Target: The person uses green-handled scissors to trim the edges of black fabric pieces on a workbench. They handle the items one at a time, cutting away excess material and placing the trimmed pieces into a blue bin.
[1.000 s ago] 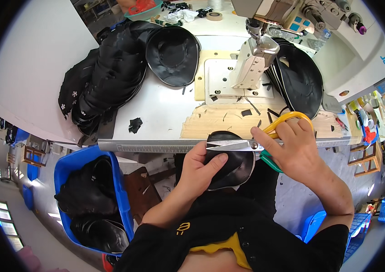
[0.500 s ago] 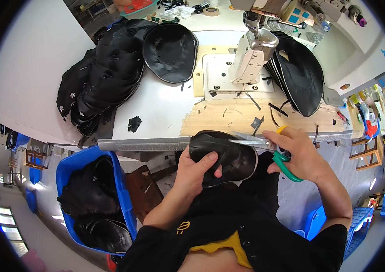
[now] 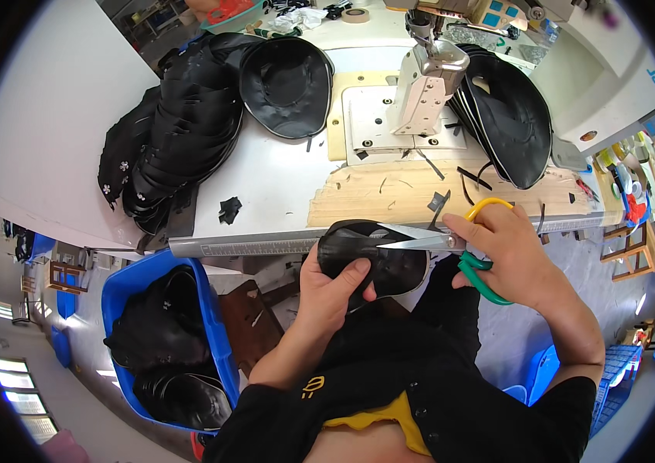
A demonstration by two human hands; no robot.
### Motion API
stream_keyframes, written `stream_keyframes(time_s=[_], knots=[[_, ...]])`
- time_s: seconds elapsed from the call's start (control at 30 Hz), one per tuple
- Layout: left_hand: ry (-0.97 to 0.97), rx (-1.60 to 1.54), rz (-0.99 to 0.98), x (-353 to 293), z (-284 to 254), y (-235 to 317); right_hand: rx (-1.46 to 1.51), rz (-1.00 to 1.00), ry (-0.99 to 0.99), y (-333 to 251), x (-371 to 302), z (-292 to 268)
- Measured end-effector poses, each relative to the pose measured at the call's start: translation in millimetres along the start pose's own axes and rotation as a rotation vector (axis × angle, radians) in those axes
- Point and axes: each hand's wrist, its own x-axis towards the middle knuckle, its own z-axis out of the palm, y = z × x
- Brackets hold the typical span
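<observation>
My left hand is wrapped round a black leather shoe upper, thumb on top, just off the table's front edge. In my right hand is a pair of scissors with one yellow and one green handle loop. The blades are parted and point left, lying at the upper's top edge. Whether material sits between the blades is hard to tell. Above the hands, a single black upper rests on the table beside a long overlapping row of black uppers.
A post-bed sewing machine stands at the table's middle, with more black uppers leaning at its right. Black scraps lie about the white table. At lower left, a blue bin holds black pieces. A tape roll sits far back.
The scissors' blades have opened wider and shifted left along the upper, as my right fingers spread the loops. The left hand keeps its hold, with the upper tilted slightly differently.
</observation>
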Motion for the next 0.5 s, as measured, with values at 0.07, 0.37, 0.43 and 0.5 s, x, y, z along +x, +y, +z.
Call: stream_keyframes(time_s=[0.07, 0.37, 0.43, 0.5], knots=[[0.005, 0.005, -0.018, 0, 2, 1, 0.021, -0.017, -0.013, 1, 1, -2], [0.047, -0.011, 0.004, 1, 3, -4, -0.14, -0.081, 0.093, -9, 7, 2], [0.033, -0.061, 0.007, 0, 1, -5, -0.169, -0.101, 0.101, -8, 7, 1], [0.005, -0.084, 0.002, 1, -1, -5, -0.17, -0.095, 0.096, -7, 5, 0]])
